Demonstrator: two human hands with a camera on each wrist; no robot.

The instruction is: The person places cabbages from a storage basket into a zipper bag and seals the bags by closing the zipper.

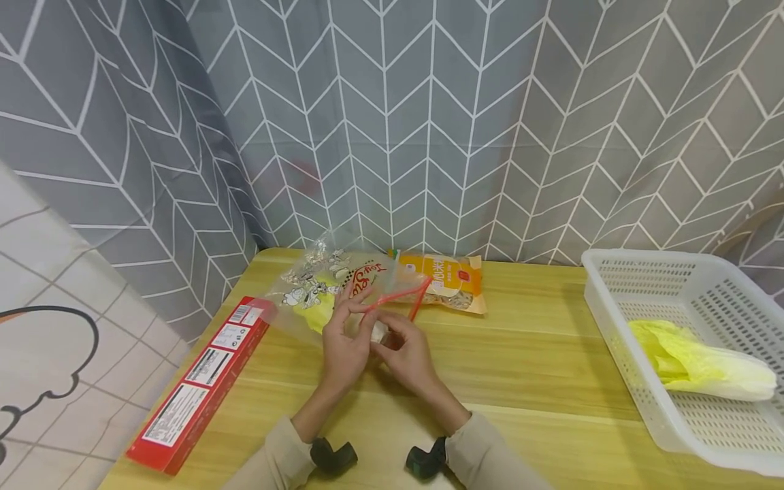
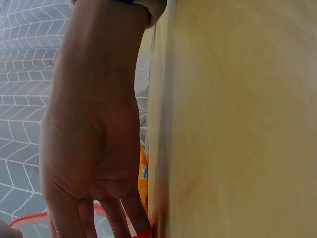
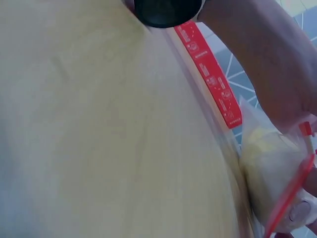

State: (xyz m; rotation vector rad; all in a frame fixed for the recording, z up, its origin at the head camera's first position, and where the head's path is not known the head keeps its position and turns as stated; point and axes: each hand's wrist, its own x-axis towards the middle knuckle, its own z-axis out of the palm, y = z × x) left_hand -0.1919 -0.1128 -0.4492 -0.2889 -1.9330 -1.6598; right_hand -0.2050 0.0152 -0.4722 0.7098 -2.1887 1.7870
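Note:
A clear zip bag with cartoon print and a red zip edge lies on the table, leafy yellow-green cabbage showing through it. My left hand pinches the bag's mouth between thumb and fingers. Close beside it, my right hand pinches the mouth from the other side, the red strip rising between and beyond the fingers. From the right wrist, the bag looks bulged with the pale cabbage inside. The left wrist view shows the left hand from the wrist side, its fingertips partly cut off by the frame.
A long red box lies at the left side of the wooden table. Behind the bag is an orange food packet. To the right stands a white plastic basket with another cabbage in it. A patterned curtain closes the back.

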